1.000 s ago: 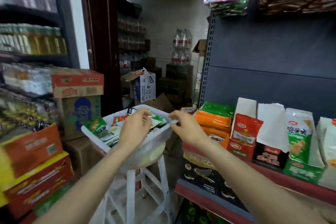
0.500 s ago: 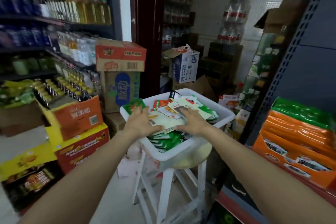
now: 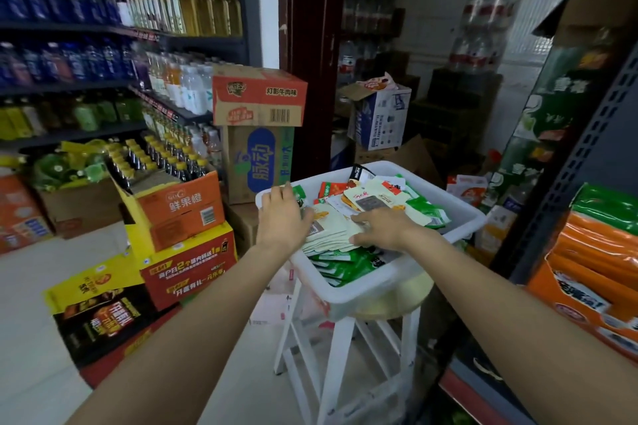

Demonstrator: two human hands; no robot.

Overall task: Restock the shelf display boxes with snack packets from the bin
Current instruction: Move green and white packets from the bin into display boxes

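A white plastic bin (image 3: 386, 281) sits on a white stool (image 3: 331, 355) and holds several snack packets, pale cream ones (image 3: 333, 233) on top of green ones (image 3: 345, 262). My left hand (image 3: 283, 217) lies over the left end of the cream packets, fingers curled down onto them. My right hand (image 3: 383, 228) rests flat on their right end, fingers spread. Whether either hand grips a packet is hidden. An orange display box (image 3: 593, 272) with orange and green packets stands on the shelf at the right edge.
Stacked drink cartons (image 3: 183, 214) crowd the floor left of the stool. Two cardboard boxes (image 3: 259, 134) stand behind the bin beside a dark door frame. Bottle shelves (image 3: 103, 62) fill the left wall. A grey shelf upright (image 3: 573, 162) rises at the right.
My view has swung left from the shelf display boxes to the bin. Both hands went from the bin's far rim down onto the cream packets inside it.
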